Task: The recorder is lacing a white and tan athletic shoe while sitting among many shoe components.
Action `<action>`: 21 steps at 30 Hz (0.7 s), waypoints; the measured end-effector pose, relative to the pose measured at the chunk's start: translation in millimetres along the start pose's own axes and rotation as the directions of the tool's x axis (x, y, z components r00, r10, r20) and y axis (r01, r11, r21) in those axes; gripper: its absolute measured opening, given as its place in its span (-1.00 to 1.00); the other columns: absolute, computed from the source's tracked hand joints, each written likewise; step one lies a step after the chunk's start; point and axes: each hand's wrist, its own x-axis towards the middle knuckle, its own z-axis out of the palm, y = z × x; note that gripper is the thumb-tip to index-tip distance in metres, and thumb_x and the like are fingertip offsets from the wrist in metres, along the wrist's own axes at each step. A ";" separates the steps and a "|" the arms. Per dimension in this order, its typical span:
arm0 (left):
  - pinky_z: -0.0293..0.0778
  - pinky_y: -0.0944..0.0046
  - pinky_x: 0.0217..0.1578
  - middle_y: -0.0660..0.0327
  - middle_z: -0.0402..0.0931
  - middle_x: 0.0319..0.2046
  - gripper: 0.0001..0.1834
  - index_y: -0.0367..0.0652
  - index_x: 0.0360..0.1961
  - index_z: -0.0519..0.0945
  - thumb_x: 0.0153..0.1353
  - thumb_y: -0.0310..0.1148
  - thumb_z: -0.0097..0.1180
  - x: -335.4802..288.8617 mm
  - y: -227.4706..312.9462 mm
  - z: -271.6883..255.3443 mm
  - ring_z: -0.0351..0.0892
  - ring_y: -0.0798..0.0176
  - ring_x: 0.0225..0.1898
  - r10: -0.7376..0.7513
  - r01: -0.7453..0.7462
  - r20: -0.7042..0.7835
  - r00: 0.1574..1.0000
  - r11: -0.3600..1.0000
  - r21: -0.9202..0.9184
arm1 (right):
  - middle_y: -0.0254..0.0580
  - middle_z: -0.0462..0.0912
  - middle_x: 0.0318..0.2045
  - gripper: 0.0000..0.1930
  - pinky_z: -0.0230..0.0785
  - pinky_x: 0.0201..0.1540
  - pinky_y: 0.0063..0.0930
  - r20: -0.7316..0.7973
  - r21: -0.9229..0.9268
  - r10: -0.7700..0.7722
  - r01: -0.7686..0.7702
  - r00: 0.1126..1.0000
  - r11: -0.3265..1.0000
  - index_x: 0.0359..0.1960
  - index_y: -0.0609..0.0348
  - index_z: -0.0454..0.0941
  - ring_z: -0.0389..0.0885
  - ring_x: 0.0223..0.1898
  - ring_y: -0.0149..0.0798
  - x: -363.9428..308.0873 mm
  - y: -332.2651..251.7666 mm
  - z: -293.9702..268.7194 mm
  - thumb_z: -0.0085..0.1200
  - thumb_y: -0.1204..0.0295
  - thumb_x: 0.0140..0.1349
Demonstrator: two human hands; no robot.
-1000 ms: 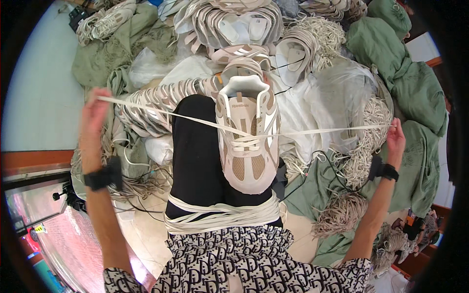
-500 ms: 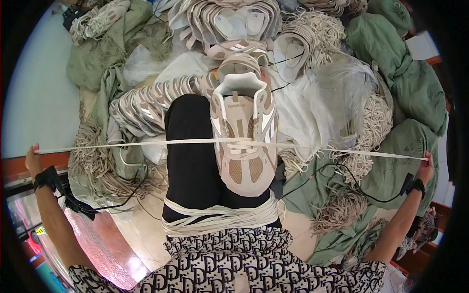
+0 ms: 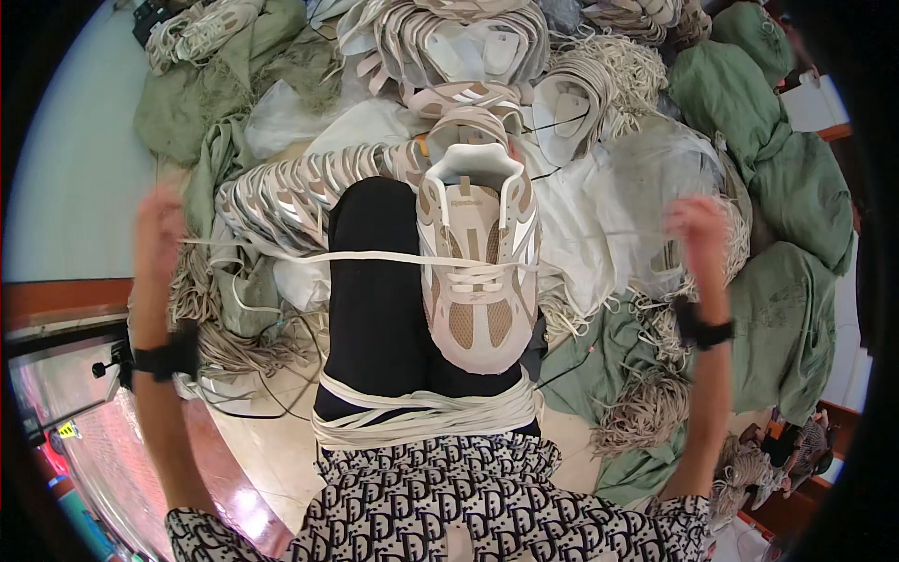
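A beige and white sneaker upper (image 3: 478,323) rests on my black-trousered legs, its toe toward me and its collar away. A pale flat shoelace (image 3: 375,256) is threaded through its lowest eyelets, and its two ends run out to either side. My left hand (image 3: 159,229), blurred by motion, is closed on the lace's left end, level with the upper's middle. Over on the right, my right hand (image 3: 698,229) is closed on the other end, which shows only as a faint streak. A bundle of loose pale laces (image 3: 421,412) lies across my lap.
Rows of similar uppers (image 3: 290,192) stand left of my knees, with a stack (image 3: 478,47) farther off. Heaps of laces (image 3: 646,407) lie on both sides. Green cloth sacks (image 3: 787,309) line the right. A black cable (image 3: 243,412) trails at the left.
Both hands have come inward and farther from me. The lace was pulled straight and taut; now it hangs slacker, curving on the left and blurred on the right.
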 end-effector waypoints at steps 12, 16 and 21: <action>0.42 0.26 -0.39 0.06 0.51 -0.44 -0.88 -0.24 -0.31 0.53 0.09 -0.50 0.04 -135.7 -54.7 232.8 0.52 0.07 -0.42 0.297 -0.551 0.495 0.816 0.657 0.514 | -0.25 0.57 -0.49 -0.90 0.33 -0.35 -0.62 0.544 -0.165 0.113 -0.027 0.832 0.986 -0.48 0.29 0.53 0.49 -0.46 -0.47 -80.6 -36.8 242.3 0.09 0.57 -0.10; 0.41 0.23 -0.52 0.08 0.50 -0.55 -0.93 -0.19 -0.38 0.51 0.07 -0.48 0.06 -143.9 -58.4 233.7 0.52 0.05 -0.52 0.263 -0.560 0.518 0.814 0.595 0.576 | -0.27 0.60 -0.35 -0.90 0.35 -0.26 -0.66 0.544 -0.145 0.172 -0.110 0.821 0.983 -0.47 0.33 0.55 0.51 -0.36 -0.49 -86.6 -39.5 246.4 0.11 0.62 -0.09; 0.39 0.18 -0.64 0.09 0.48 -0.63 -0.95 -0.15 -0.43 0.47 0.03 -0.48 0.06 -143.4 -57.5 231.4 0.50 0.04 -0.62 0.265 -0.630 0.575 0.774 0.407 0.662 | -0.26 0.60 -0.34 -0.90 0.36 -0.26 -0.64 0.540 -0.128 0.154 -0.100 0.827 0.987 -0.47 0.34 0.56 0.52 -0.35 -0.48 -86.0 -36.0 246.4 0.10 0.62 -0.09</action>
